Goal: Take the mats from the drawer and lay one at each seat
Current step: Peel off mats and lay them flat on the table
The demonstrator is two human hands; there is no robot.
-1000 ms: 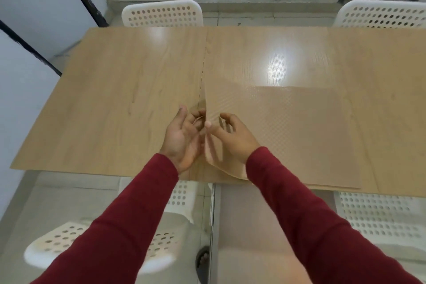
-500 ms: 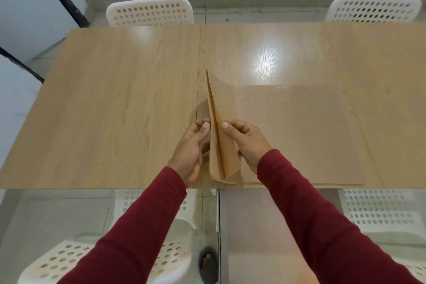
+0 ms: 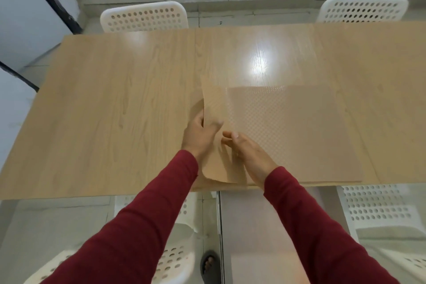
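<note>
A stack of thin tan mats (image 3: 299, 136) with a dotted texture lies on the wooden table (image 3: 115, 110), at the near edge right of the middle. The top mat's left edge (image 3: 213, 108) is peeled up off the stack. My left hand (image 3: 199, 132) grips that raised edge, thumb on top and fingers hidden behind it. My right hand (image 3: 244, 148) pinches the same mat a little nearer to me, fingertips at its lifted part. Both sleeves are dark red.
Four white perforated chairs stand around the table: two at the far side (image 3: 144, 17) (image 3: 362, 8), two at the near side (image 3: 378, 210) (image 3: 170, 260). A sandalled foot (image 3: 208, 265) shows on the grey floor below. White walls with black bars close in on the left.
The top mat's left edge was peeled further up from the stack. My left hand moved from beside the edge to gripping it; my right hand stayed pinching near it.
</note>
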